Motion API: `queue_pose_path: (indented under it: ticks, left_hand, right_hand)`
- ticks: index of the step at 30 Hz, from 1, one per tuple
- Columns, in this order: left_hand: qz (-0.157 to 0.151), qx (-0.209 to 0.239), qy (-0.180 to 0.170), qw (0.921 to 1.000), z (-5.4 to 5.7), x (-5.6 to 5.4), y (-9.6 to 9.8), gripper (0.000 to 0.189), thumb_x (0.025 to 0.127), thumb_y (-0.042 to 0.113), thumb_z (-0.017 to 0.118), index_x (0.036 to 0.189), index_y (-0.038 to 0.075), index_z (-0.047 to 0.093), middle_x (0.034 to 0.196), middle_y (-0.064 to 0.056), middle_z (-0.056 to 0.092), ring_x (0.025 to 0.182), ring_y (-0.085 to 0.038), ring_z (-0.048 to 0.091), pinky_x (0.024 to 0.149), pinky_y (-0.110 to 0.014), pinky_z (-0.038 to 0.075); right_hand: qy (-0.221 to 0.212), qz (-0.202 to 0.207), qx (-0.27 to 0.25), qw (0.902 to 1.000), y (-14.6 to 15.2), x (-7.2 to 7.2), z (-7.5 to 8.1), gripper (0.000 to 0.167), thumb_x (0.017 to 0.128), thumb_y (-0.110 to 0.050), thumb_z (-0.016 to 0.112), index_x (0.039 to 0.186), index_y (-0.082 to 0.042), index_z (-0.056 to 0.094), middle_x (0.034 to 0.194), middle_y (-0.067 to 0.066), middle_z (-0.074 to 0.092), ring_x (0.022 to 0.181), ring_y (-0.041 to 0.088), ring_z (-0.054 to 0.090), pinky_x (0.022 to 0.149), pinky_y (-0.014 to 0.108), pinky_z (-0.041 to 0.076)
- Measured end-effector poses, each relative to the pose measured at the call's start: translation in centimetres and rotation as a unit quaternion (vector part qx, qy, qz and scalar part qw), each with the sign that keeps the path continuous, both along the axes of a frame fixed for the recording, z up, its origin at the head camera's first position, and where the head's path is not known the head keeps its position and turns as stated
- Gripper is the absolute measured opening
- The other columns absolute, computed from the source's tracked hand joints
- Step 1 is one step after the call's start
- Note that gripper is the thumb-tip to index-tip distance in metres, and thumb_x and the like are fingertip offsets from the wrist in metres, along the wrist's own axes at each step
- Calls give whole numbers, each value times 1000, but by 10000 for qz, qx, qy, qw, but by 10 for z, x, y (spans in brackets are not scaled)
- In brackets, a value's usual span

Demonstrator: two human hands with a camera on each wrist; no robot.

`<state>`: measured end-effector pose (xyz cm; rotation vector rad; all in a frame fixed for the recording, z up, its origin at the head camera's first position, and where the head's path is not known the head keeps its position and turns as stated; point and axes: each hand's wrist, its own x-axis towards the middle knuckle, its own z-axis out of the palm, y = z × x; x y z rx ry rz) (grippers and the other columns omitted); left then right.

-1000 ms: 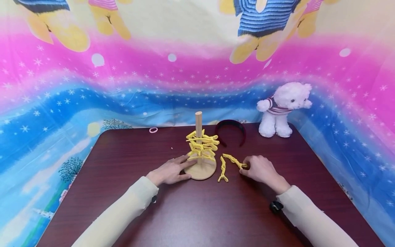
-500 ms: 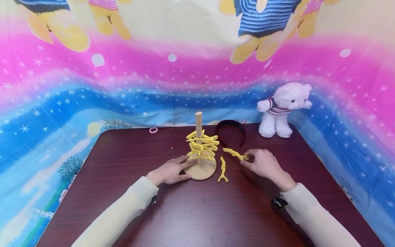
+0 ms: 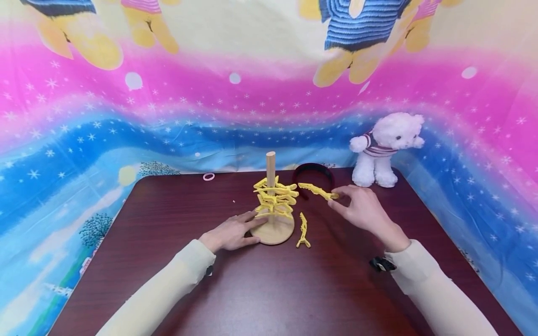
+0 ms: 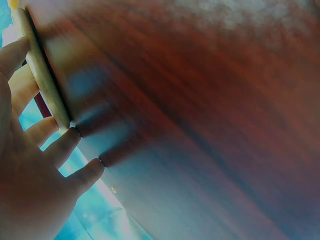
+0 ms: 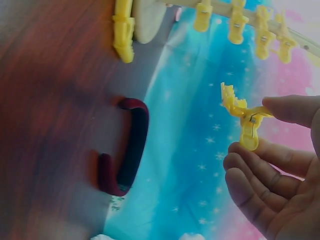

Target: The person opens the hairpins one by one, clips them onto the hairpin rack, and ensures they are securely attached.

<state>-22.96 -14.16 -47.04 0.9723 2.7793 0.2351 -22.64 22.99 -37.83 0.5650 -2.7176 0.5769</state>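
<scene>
Between thumb and fingers my right hand (image 3: 363, 210) pinches the handle end of a yellow hair clip (image 3: 315, 190), raised off the table; the right wrist view shows the clip (image 5: 248, 120) with its spring. My left hand (image 3: 231, 232) spreads its fingers against the round base of a wooden stand (image 3: 273, 235), fingertips at the rim (image 4: 47, 80) in the left wrist view. Several yellow hair clips (image 3: 275, 200) grip the stand's upright post (image 3: 271, 165), one above another. Another yellow hair clip (image 3: 303, 231) lies on the table just right of the base.
A dark red headband (image 3: 314, 170) lies behind, right of the stand. At the back right stands a white teddy bear (image 3: 376, 149) in a striped top. A small pink ring (image 3: 208, 177) lies near the table's back edge. Patterned cloth (image 3: 235, 121) hangs behind.
My right hand has lifted the hair clip off the table and carried it up and back, its tip now near the post. The left hand stays at the base.
</scene>
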Motion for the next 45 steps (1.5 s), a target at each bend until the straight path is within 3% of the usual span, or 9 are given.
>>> queue_pose_path:
  ticks: [4,14,25,33,45]
  left_hand:
    - [-72,81,60,9999,0,0,-1,65,100,52,53,158,33,29,163,-17,29,146,-35,38,116,-55,35]
    - [-45,122,42,9999,0,-1,-1,65,100,52,52,158,32,30,163,-17,30,146,-36,38,115,-57,35]
    - [-7,87,66,9999,-1,1,-1,65,99,53,55,156,34,33,162,-15,31,145,-35,39,114,-57,37]
    - [0,113,26,9999,-2,0,-1,64,99,52,54,157,33,33,162,-16,31,146,-36,39,114,-58,36]
    - [4,120,-11,9999,-1,0,-1,64,99,53,53,157,33,33,163,-16,30,147,-35,37,114,-59,36]
  right_hand:
    - [204,118,-95,9997,-2,0,9,34,87,-34,76,110,-10,75,93,5,76,70,16,66,68,38,50]
    - [265,374,-226,9987,-5,0,30,30,90,-32,75,113,-13,75,91,2,74,78,15,69,70,37,53]
    - [372,708,-178,9966,-15,5,44,20,91,-31,74,109,-22,76,90,-8,73,76,6,65,66,29,51]
    - [529,1021,-186,9932,-29,5,54,20,91,-29,74,109,-21,77,90,-7,73,76,6,65,67,30,50]
    - [377,1329,-6,9904,-54,2,62,24,92,-32,73,112,-19,76,91,-7,72,79,9,63,71,32,48]
